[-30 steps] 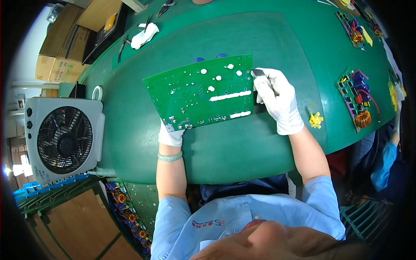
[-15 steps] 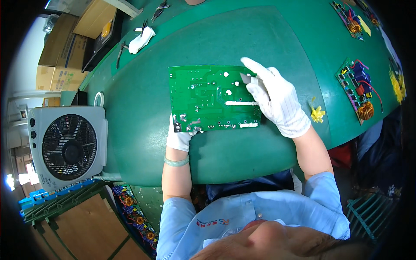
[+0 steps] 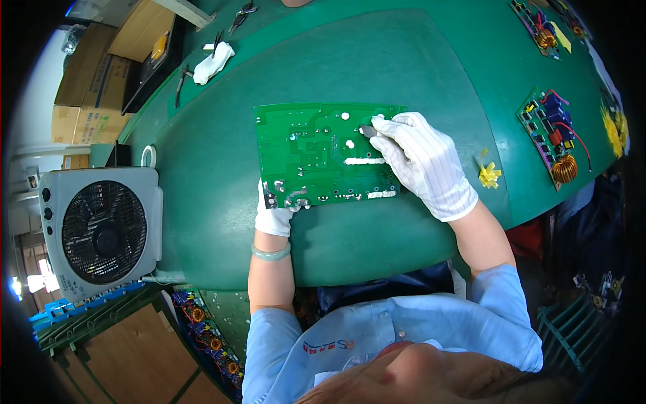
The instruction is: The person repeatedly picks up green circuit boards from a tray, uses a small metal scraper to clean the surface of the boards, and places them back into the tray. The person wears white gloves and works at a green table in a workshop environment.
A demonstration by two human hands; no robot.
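A green circuit board (image 3: 303, 145) is held up over the mat, its solder side facing up. White blobs and strips of white coating sit on its right half. My left hand (image 3: 274, 219), in a white glove, grips the board's near left corner from beneath; most of its fingers are hidden under the board. In my gloved right hand (image 3: 425, 158), pinched between thumb and fingers, is a small flat grey blade (image 3: 367, 131). The blade's tip lies at one of the white spots on the board's right side.
A green mat (image 3: 336, 249) covers the table. To the left stands a grey box fan (image 3: 108, 229). Crumpled yellow tape (image 3: 490, 176) and populated circuit boards (image 3: 556, 138) lie on the right. Far left are pliers (image 3: 182, 86), a white cloth bundle (image 3: 213, 63) and cardboard boxes (image 3: 87, 87).
My right hand has come down and its raised index finger has curled in. The blade has moved left and down onto a white spot. My left hand stays on the board.
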